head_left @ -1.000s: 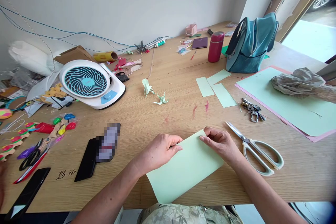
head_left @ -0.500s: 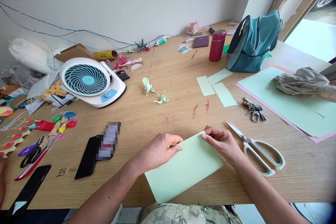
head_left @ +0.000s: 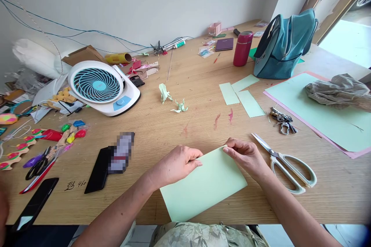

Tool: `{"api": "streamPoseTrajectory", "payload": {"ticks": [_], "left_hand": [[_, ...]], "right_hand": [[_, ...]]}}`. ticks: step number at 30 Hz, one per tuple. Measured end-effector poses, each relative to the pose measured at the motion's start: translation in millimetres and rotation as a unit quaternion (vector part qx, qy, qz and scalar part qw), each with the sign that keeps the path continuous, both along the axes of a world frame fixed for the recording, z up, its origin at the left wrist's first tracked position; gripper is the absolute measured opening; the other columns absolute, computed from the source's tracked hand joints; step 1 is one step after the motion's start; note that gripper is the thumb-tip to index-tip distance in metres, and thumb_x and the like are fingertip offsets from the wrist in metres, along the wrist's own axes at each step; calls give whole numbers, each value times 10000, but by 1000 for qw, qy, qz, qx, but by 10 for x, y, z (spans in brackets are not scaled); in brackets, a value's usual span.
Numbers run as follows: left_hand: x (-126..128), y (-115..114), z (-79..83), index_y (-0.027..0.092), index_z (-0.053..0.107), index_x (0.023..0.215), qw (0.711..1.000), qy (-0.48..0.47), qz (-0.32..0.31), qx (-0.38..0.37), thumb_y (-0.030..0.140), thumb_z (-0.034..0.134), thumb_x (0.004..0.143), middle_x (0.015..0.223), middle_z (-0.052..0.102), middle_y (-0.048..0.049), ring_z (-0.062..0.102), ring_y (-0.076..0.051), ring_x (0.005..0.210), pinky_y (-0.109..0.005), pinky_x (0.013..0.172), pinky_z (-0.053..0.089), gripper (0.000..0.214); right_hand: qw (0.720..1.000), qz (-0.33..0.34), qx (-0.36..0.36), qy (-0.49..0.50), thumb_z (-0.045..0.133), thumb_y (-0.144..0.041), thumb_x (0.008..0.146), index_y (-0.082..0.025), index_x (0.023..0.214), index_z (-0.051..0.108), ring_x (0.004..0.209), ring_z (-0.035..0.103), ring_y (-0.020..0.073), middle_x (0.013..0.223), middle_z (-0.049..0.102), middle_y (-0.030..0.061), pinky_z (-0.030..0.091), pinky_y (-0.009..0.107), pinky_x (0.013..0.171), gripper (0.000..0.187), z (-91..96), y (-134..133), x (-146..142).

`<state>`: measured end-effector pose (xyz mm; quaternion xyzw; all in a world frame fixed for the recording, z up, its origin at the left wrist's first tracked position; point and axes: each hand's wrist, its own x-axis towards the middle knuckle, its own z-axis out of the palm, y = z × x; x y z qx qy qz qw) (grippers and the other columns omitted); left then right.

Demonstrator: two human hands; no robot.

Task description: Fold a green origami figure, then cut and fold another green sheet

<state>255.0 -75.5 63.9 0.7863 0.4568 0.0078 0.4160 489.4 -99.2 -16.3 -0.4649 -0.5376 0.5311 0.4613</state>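
A pale green sheet of paper (head_left: 205, 189) is held over the table's near edge, tilted a little. My left hand (head_left: 182, 166) pinches its far edge left of the middle, thumb on top and fingers behind. At the far right corner, my right hand (head_left: 243, 156) grips the paper between thumb and fingers. White-handled scissors (head_left: 285, 164) lie beside my right hand, blades pointing away. Beyond the sheet stand two small crumpled or folded pale green paper shapes (head_left: 164, 93). Three pale green paper strips (head_left: 251, 104) rest farther to the right.
A white fan (head_left: 116, 96) stands at the left, with phones (head_left: 97, 170) nearer me. Keys (head_left: 282, 119), large green sheets (head_left: 324, 123) under a grey cloth (head_left: 339, 90), a red flask (head_left: 242, 49) and a blue bag (head_left: 285, 46) occupy the right. Part of another person shows at the left edge.
The view has shifted slightly. Both hands keep their grip on the paper, which looks almost the same as before.
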Motion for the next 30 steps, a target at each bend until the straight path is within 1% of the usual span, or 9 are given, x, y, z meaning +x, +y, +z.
{"api": "streamPoseTrajectory", "payload": {"ticks": [5, 8, 11, 13, 17, 22, 25, 30], "left_hand": [[2, 17, -14, 182, 549, 667, 1000, -2, -12, -6, 299, 511, 888, 592, 463, 47, 366, -99, 534, -250, 502, 219, 253], [8, 35, -17, 188, 617, 738, 1000, -4, -20, -17, 297, 518, 890, 621, 533, 46, 413, -102, 551, -240, 515, 250, 211], [-17, 47, -1, 198, 657, 814, 1000, 1, -13, -4, 277, 541, 878, 687, 614, 36, 484, -113, 588, -235, 543, 279, 154], [-65, 50, 22, 200, 650, 793, 1000, 11, 0, 20, 271, 571, 860, 697, 627, 34, 510, -120, 610, -237, 560, 288, 126], [-215, 54, 77, 201, 636, 767, 998, 21, 40, 52, 287, 613, 837, 705, 632, 34, 531, -131, 641, -238, 594, 310, 113], [-410, 62, 73, 188, 645, 766, 988, -1, 136, 72, 321, 650, 803, 675, 600, 40, 508, -124, 624, -229, 571, 311, 138], [-494, 53, 28, 177, 641, 769, 980, -38, 179, 75, 321, 662, 793, 680, 581, 45, 489, -111, 624, -214, 566, 323, 147], [-573, 14, -69, 165, 625, 748, 967, -113, 222, 56, 329, 658, 803, 677, 547, 46, 450, -94, 615, -204, 569, 332, 176]], "right_hand": [[1000, 17, -14, 13, 690, -497, 829, -193, 690, 656, 636, 471, 139, 682, 548, 6, 367, 274, 574, 336, -41, -3, 14], [999, 23, -25, 18, 699, -514, 815, -187, 686, 660, 634, 477, 140, 678, 555, 11, 374, 272, 566, 354, -71, -5, 11], [997, -9, -64, 32, 723, -540, 781, -186, 689, 647, 598, 470, 135, 657, 555, 9, 365, 262, 524, 373, -86, -8, 7], [995, -41, -78, 43, 741, -545, 758, -190, 689, 637, 576, 450, 127, 638, 536, 2, 353, 254, 500, 377, -88, -10, 12], [992, -102, -59, 48, 745, -528, 757, -207, 667, 606, 575, 410, 125, 635, 496, -1, 339, 249, 483, 361, -120, -4, 41], [986, -158, -18, 47, 758, -465, 766, -233, 725, 648, 694, 471, 162, 750, 555, 23, 394, 265, 561, 260, -242, 14, 98], [985, -160, -25, 55, 773, -433, 762, -241, 736, 655, 719, 473, 163, 776, 570, 18, 388, 266, 579, 227, -301, 15, 127], [985, -164, -34, 45, 775, -436, 755, -240, 734, 651, 724, 484, 171, 785, 575, 17, 396, 282, 593, 232, -341, 16, 143]]}}
